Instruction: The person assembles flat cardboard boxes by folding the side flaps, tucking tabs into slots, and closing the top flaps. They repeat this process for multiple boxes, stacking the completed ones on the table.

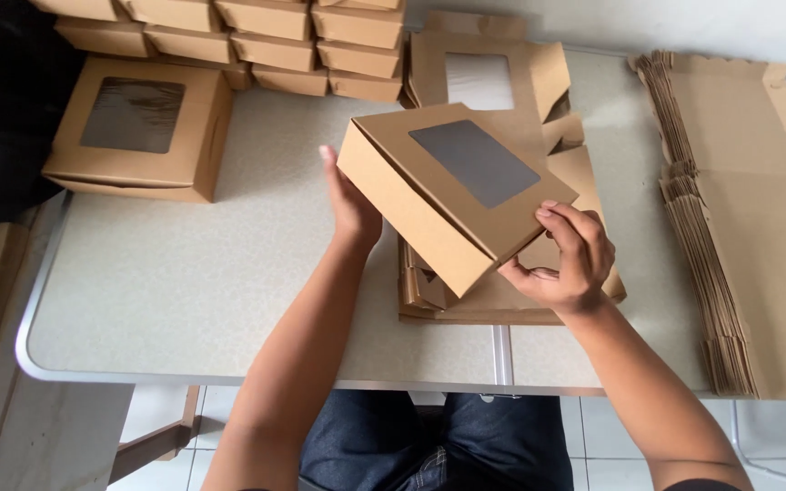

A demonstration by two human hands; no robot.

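Right now, seen from the head camera looking down, the person is holding a folded brown cardboard box (pixel 452 195) with a dark window in its lid, lifted and tilted above the pale table (pixel 184 291). The left hand (pixel 349 205) is pressing flat against the box's near-left side wall, fingers extended upward and thumb hidden behind the card, so it is bracing rather than clamping. The right hand (pixel 564 259) is curling at the box's near-right corner, fingertips (pixel 552 214) resting on the lid edge while the thumb is tucking underneath, pinching a flap there. The box's long axis is running from upper left down to lower right, so the corner being worked is lying directly under the right hand, which is the nearer one to it. Beneath the box a stack of flat, unfolded blanks (pixel 502 295) is lying on the table. A finished windowed box (pixel 138 127) is sitting well apart at the far left, rows of closed boxes (pixel 266 36) are lining the far edge, and a thick pile of scalloped card sheets (pixel 739 227) is lying at the right.
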